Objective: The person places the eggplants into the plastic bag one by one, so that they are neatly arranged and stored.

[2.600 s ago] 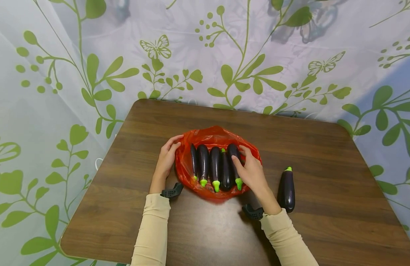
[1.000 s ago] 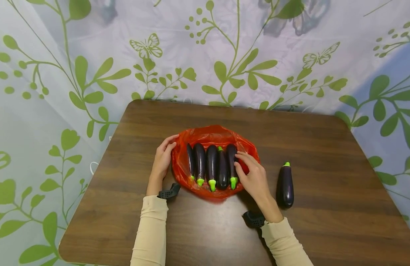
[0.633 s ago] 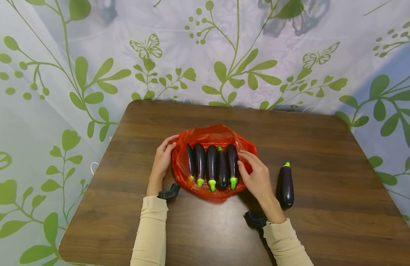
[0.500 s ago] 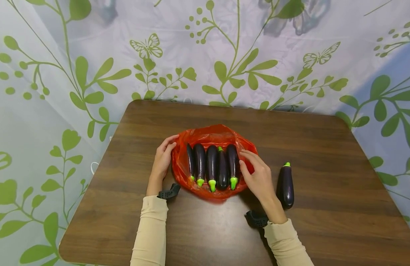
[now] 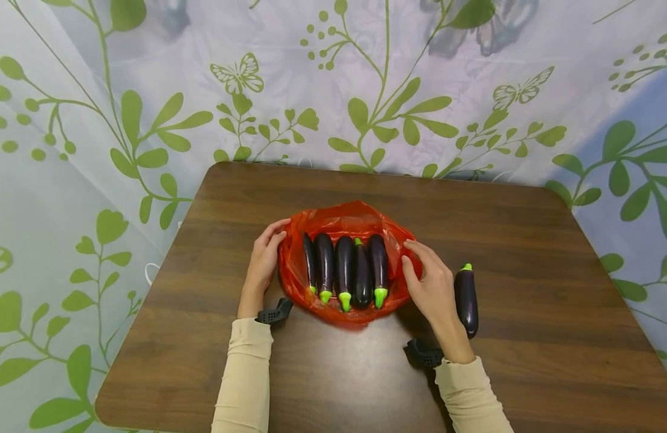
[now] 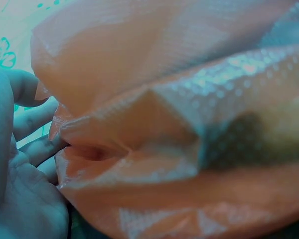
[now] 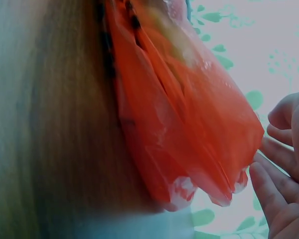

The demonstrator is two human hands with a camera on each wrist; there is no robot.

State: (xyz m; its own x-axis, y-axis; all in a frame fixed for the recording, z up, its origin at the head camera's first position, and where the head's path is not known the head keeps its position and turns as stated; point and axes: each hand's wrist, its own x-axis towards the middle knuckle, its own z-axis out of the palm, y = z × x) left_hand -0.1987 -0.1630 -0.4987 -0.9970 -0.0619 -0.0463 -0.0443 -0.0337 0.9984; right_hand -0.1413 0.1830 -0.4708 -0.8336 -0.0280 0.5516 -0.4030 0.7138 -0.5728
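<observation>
A red plastic bag [image 5: 346,219] lies spread wide on the table, with several dark purple eggplants [image 5: 344,264] side by side inside it. My left hand [image 5: 261,264] pinches the bag's left rim between thumb and fingers; in the left wrist view, some fingers pass behind the film. At the right rim, my right hand [image 5: 433,288] has its thumb and fingers apart. In the right wrist view, the right hand's fingertips are close to the bag's corner; whether they touch is unclear. A single eggplant [image 5: 466,300] lies outside the bag, just right of my right hand.
The brown wooden table [image 5: 506,240] has rounded corners and meets a white curtain [image 5: 290,108] printed with green leaves along its back. Black wrist mounts [image 5: 424,353] sit below both hands.
My right hand has left the rightmost eggplant in the bag and moved right to the bag's right rim. The left hand has stayed at the left rim.
</observation>
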